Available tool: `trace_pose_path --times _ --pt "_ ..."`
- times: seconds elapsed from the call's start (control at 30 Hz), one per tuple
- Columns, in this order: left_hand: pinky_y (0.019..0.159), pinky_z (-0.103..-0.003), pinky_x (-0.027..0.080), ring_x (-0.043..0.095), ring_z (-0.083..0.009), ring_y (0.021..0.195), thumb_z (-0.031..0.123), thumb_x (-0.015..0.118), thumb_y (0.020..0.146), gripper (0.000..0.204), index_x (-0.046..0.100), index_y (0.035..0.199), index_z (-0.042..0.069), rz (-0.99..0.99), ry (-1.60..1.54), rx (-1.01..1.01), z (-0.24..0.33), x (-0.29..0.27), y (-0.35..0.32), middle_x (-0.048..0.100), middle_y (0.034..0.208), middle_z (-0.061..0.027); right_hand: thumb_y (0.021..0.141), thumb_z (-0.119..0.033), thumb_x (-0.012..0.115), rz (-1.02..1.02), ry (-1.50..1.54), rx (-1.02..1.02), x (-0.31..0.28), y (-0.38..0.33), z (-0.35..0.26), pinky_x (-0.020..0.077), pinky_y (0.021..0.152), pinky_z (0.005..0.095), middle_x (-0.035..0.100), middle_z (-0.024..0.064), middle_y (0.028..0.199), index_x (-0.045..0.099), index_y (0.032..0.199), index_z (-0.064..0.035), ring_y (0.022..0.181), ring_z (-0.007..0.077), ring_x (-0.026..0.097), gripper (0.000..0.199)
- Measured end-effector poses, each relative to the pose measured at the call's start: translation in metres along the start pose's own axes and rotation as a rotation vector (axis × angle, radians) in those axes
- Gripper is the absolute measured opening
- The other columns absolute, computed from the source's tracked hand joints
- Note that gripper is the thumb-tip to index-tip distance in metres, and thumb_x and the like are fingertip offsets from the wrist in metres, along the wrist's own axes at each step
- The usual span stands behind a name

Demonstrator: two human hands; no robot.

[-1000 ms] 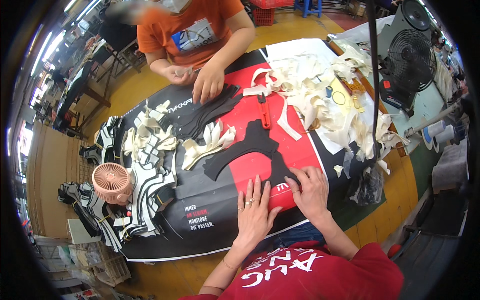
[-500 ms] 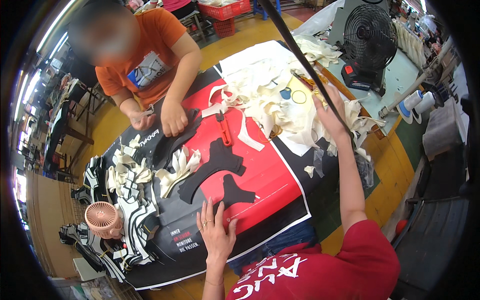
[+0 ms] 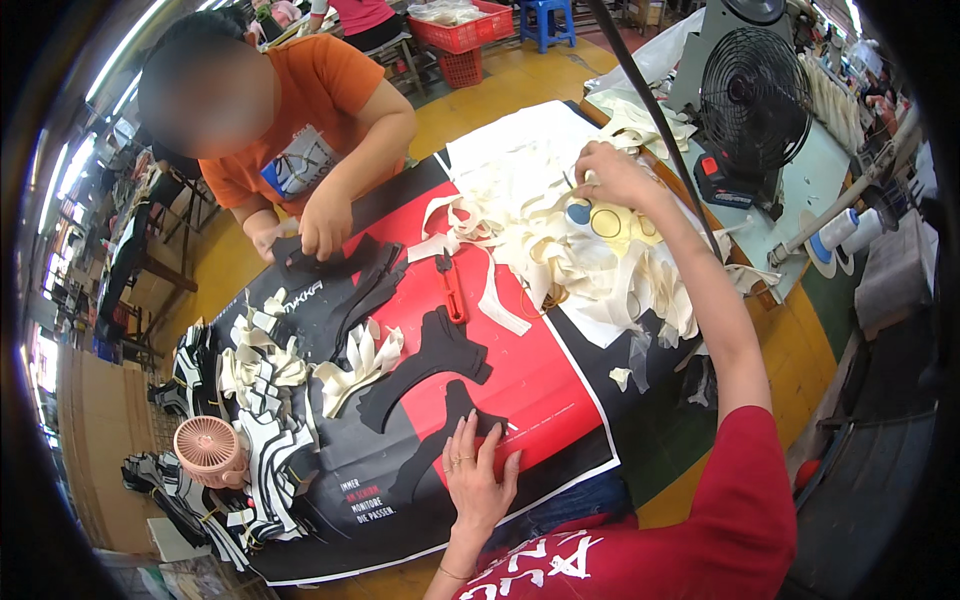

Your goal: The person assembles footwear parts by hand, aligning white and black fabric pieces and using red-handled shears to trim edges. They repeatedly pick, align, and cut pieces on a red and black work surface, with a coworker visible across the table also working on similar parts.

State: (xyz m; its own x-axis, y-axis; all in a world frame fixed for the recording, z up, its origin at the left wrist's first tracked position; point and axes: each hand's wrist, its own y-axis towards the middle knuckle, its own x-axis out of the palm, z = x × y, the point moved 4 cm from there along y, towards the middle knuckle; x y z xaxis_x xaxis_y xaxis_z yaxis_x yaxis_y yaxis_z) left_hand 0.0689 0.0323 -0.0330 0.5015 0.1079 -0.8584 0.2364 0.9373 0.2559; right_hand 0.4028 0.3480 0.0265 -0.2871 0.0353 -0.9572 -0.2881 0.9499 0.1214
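My left hand (image 3: 478, 478) lies with its fingers stretched out on the near part of a dark, curved fabric piece (image 3: 425, 455), at the red sheet's near edge. Just beyond that piece lies a stack of similar black cut pieces (image 3: 430, 352). My right hand (image 3: 612, 172) reaches to the far end of a loose heap of cream fabric strips (image 3: 545, 240), its fingers bent together. What they pinch, if anything, is too small to make out. Red-handled snips (image 3: 453, 292) rest between the heap and the black pieces.
Across the table a person in orange (image 3: 330, 110) handles black fabric (image 3: 300, 262). Bundled black-and-white pieces (image 3: 270, 470) and a small pink fan (image 3: 208, 450) stand at the left. A black fan (image 3: 755, 95) stands far right. A dark pole (image 3: 640, 80) crosses the view.
My right hand has moved left and farther over the cream heap. My left hand has shifted right onto the dark piece, uncovering more of it. The other person's hands have come together on black fabric.
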Motion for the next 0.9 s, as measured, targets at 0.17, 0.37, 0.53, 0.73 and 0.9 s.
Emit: trace_pose_path --times 0.17,0.37,0.53,0.73,0.9 --pt "0.11 -0.051 0.032 0.043 -0.0362 0.135 0.026 0.074 0.084 0.045 0.062 0.125 0.01 -0.017 -0.002 -0.002 -0.001 0.001 0.001 0.047 0.145 -0.0173 0.086 -0.029 0.074 0.018 0.505 0.103 -0.035 -0.001 0.019 0.0497 0.07 0.03 0.07 0.0083 0.08 0.068 0.09 0.0016 0.072 0.015 0.062 0.032" --pt "0.11 -0.049 0.032 0.043 -0.0368 0.135 0.021 0.074 0.084 0.042 0.064 0.123 0.008 -0.002 -0.04 0.005 0.005 -0.005 0.005 0.047 0.144 -0.0182 0.097 -0.023 0.065 -0.262 1.026 0.191 -0.043 -0.026 -0.008 0.0463 0.064 0.02 0.07 0.0044 0.084 0.067 0.103 -0.0001 0.069 0.0052 0.059 0.024" --pt "0.109 -0.044 0.035 0.045 -0.0363 0.135 0.007 0.07 0.084 0.039 0.063 0.122 0.002 0.152 -0.547 -0.068 0.013 -0.034 0.023 0.047 0.144 -0.0209 0.102 -0.024 0.052 -0.406 1.534 -0.179 -0.023 -0.075 -0.103 0.0434 0.064 0.0189 0.066 0.0088 0.087 0.058 0.116 0.0003 0.071 0.0098 0.057 0.029" --pt "0.109 -0.04 0.034 0.043 -0.0259 0.135 0.017 0.063 0.093 0.052 0.049 0.139 -0.002 0.172 -1.122 -0.098 0.007 -0.059 0.068 0.049 0.145 -0.0159 0.102 -0.025 0.05 -0.888 2.002 -0.237 0.032 -0.149 -0.221 0.0357 0.055 0.0219 0.06 0.012 0.078 0.056 0.108 0.0028 0.066 0.0137 0.055 0.029" --pt "0.087 -0.028 0.047 0.059 -0.0094 0.092 0.016 0.066 0.096 0.021 0.069 0.106 -0.002 0.064 -1.367 -0.335 -0.004 -0.064 0.053 0.069 0.101 -0.0047 0.103 -0.026 0.053 -0.426 1.541 -0.021 0.047 -0.17 -0.249 0.0365 0.058 0.021 0.062 0.0053 0.082 0.06 0.106 0.0011 0.067 0.0112 0.057 0.028"
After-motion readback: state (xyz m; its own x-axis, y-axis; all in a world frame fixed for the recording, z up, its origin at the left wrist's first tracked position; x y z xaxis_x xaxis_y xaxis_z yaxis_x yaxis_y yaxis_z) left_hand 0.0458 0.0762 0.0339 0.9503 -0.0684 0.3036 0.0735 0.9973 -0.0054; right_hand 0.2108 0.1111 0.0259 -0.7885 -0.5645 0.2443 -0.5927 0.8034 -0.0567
